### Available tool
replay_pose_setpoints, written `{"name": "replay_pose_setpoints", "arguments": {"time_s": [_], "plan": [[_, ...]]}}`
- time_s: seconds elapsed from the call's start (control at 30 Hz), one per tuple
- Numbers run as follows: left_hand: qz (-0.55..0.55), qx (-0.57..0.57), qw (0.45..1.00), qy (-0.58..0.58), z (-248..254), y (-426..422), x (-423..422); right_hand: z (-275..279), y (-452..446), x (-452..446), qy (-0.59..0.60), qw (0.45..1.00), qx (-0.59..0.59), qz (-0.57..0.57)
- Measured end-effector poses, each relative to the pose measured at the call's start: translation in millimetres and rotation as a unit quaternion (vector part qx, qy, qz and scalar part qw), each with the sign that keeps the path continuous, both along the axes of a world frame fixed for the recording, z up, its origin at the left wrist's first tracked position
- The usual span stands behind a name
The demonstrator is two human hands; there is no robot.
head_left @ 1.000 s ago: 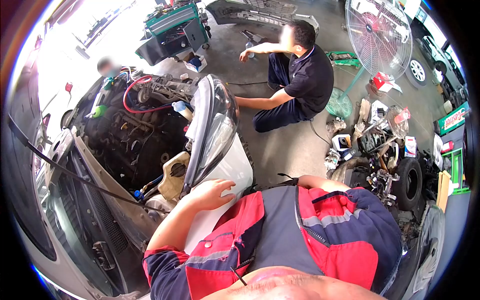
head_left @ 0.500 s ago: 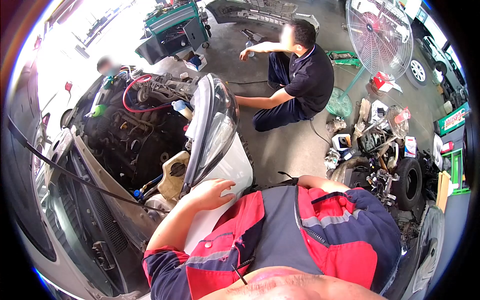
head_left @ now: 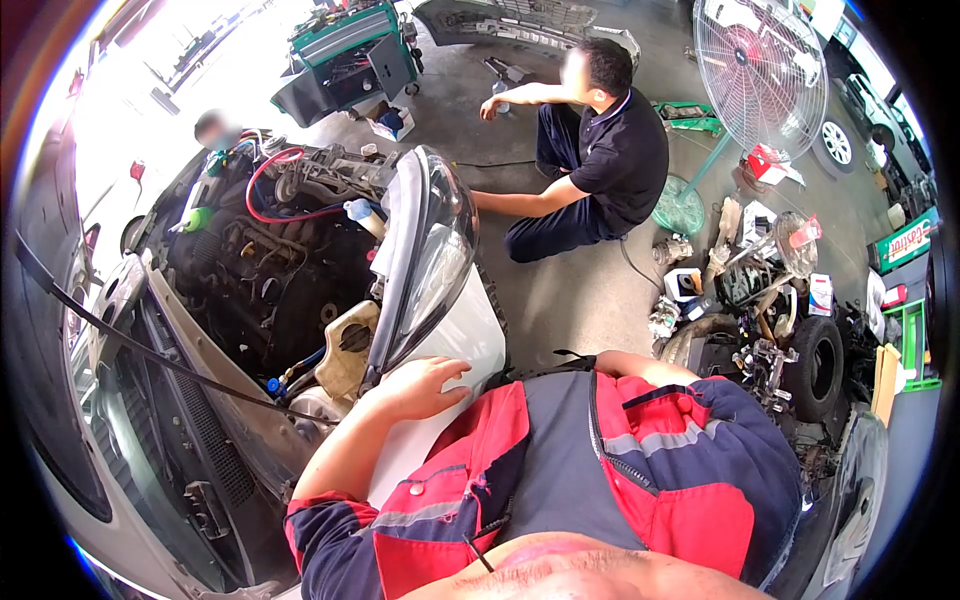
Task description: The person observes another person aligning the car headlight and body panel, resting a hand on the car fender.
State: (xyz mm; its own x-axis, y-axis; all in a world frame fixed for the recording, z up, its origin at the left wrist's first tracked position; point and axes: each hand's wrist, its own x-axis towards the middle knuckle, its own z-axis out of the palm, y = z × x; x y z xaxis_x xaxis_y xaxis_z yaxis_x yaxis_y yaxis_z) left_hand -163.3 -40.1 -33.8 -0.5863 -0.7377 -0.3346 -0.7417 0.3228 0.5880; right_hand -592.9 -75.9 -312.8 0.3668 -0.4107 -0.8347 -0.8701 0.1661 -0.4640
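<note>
My left hand [head_left: 420, 388] is relaxed, with its fingers apart and nothing in it; it lies at the white fender [head_left: 484, 325], close behind the headlight [head_left: 440, 265]. My right hand is hidden below my shirt [head_left: 560, 450] — I am not able to say its state. I judge this step as standing by; reaching the engine [head_left: 280, 290] would call for lifting my left hand first.

Across the lower centre, a red-and-navy work jacket [head_left: 705, 515] with grey stripes [head_left: 655, 437] and a dark zip [head_left: 632, 472] opens over a dark grey shirt [head_left: 570, 460]; one round snap button [head_left: 417, 489] shows lower left.
</note>
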Motion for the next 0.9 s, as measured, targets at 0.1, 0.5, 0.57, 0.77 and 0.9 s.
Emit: {"name": "replay_pose_setpoints", "arguments": {"time_s": [0.1,0.5,0.57,0.77,0.9], "plan": [[0.001,0.001,1.0,0.0,0.0,0.2,0.0,15.0,-0.2,4.7,0.005,1.0,-0.001,-0.004],[-0.007,0.002,1.0,-0.008,-5.7,0.7,3.0,-21.1,1.1,-20.3,-0.12,0.984,-0.091,0.093],[-0.007,0.008,1.0,-0.01,-3.1,0.3,2.6,-17.7,-4.3,-10.8,-0.093,0.986,-0.094,0.102],[-0.013,0.017,1.0,0.0,-3.8,-1.3,3.7,28.4,-5.3,1.2,-0.104,0.992,0.054,-0.037],[-0.015,0.009,1.0,0.008,-5.2,-0.9,5.2,30.4,-4.3,9.2,-0.055,0.99,0.085,-0.103]]}}
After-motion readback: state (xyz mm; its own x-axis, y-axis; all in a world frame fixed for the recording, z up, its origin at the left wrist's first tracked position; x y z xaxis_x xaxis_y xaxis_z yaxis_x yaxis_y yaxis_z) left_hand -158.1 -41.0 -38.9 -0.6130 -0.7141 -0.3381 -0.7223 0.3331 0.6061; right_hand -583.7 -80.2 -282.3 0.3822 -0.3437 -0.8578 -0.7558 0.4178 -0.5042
